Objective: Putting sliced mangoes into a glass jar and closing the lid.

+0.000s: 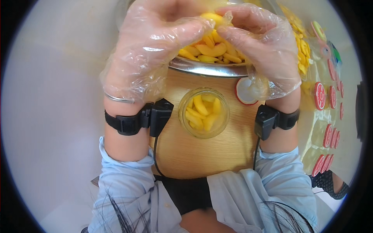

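Note:
Both hands wear clear plastic gloves and meet above a metal bowl (208,69) heaped with yellow peach slices (211,50). Between the thumb and fingers of my left hand (154,43) is a yellow peach piece (214,18). My right hand (262,43) is close to that piece, its thumb and fingers near each other; whether it grips the piece too, I cannot tell. Nearer to me, an open glass jar (180,116) with peach slices in it stands on the wooden table (186,157). A red-rimmed lid (247,94) lies beside the bowl, partly behind my right glove.
More yellow slices (303,49) are piled at the right. Several glass jars with red lids (320,96) are lined up along the right side. At the lower right, part of another person (327,182) in dark patterned clothing shows.

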Tool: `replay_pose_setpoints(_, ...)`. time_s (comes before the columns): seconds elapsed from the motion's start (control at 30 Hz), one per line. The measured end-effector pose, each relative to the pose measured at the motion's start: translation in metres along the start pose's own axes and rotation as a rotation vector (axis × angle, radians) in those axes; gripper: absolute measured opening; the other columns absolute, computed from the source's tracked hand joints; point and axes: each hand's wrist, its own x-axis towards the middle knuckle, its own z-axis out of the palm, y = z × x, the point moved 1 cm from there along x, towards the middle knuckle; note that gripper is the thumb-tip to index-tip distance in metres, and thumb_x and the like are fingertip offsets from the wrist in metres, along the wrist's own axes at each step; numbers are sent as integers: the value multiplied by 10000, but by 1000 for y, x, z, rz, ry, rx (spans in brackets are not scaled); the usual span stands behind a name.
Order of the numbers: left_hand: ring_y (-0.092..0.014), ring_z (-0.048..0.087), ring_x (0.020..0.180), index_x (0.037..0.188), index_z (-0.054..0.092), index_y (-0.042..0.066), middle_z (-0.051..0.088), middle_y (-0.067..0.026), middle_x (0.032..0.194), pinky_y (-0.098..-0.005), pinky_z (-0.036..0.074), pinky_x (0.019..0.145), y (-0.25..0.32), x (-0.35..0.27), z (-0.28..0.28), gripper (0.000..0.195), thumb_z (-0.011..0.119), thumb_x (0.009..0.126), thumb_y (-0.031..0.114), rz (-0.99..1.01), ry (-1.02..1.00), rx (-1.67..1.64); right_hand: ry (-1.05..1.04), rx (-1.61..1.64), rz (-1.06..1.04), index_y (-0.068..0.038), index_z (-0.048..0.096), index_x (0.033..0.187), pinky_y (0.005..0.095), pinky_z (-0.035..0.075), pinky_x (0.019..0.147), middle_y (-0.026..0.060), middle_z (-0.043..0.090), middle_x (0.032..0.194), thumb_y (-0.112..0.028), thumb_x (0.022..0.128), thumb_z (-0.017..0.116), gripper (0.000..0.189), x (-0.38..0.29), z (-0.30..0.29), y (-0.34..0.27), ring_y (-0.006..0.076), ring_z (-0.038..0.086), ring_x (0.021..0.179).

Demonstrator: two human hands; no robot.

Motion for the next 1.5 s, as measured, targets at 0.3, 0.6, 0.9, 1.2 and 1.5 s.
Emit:
replay_pose_setpoints(0.3, -149, 695, 857, 988, 692, -17, 719, -90, 938, -260, 572, 810, 5, -5, 4, 133, 743, 918, 83, 30, 79, -160, -79, 153, 2, 76, 720, 1085, 297, 546, 836, 141, 748, 1020, -15, 805, 729, 295, -10, -6, 8, 153, 691, 929)
replay_pose_setpoints(0.6, -123, 695, 810, 999, 671, -18, 712, -85, 918, -226, 575, 745, 8, -2, 6, 127, 699, 965, 102, -70, 123, -107, -651, -15, -489, 4, 773, 885, 346, 550, 615, 143, 746, 784, -14, 710, 830, 185, -8, 3, 2, 268, 707, 648)
replay_pose_setpoints(0.9, -117, 688, 820, 1002, 683, -16, 707, -70, 922, -226, 579, 761, 2, 0, 3, 122, 705, 968, 99, -34, 93, -31, -600, -104, -496, -49, 771, 858, 371, 548, 613, 112, 736, 766, -21, 728, 828, 145, -27, 11, 21, 306, 692, 657)
replay_pose_setpoints(1.2, -117, 676, 819, 1000, 689, -14, 702, -66, 910, -229, 579, 758, 0, 1, 0, 99, 700, 971, 80, -40, 98, 19, -650, -225, -534, -16, 761, 859, 332, 578, 648, 115, 756, 791, 10, 784, 776, 81, -14, 1, -10, 245, 727, 681)
replay_pose_setpoints(1.5, -118, 637, 984, 1067, 691, -10, 695, -22, 991, -262, 502, 887, 7, -15, -19, 204, 737, 914, 118, 130, 293, 468, 61, -91, -84, 52, 736, 973, 247, 491, 776, 65, 723, 868, -161, 925, 725, 218, 1, -8, 11, 107, 645, 830)
